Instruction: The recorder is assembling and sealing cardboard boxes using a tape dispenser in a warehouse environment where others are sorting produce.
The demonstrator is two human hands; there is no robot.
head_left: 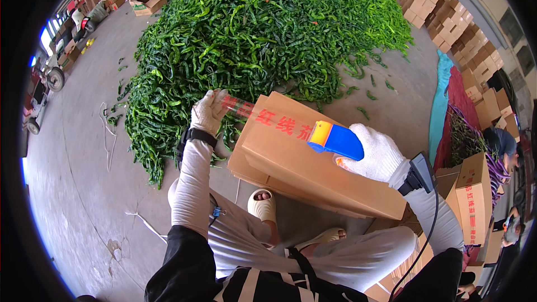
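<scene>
A brown cardboard carton (313, 176) with its flaps folded shut lies tilted across my knees. My right hand (380, 151), in a white knitted glove, grips a blue and yellow tape dispenser (342, 141) on top of the carton. Clear packing tape (239, 106) with red print runs from the dispenser along the carton's seam and past its far left edge. That loose end is pinched in the gloved fingers of my left hand (207, 113). Part of the tape roll is hidden by the dispenser and my right glove.
A big heap of green peppers (263, 39) covers the floor ahead. Stacked cartons (425, 0) line the far right. A taped carton (472, 201) stands at the right, near another person (500, 145) and a turquoise sheet (441, 95). At the left are wheeled vehicles (42, 98).
</scene>
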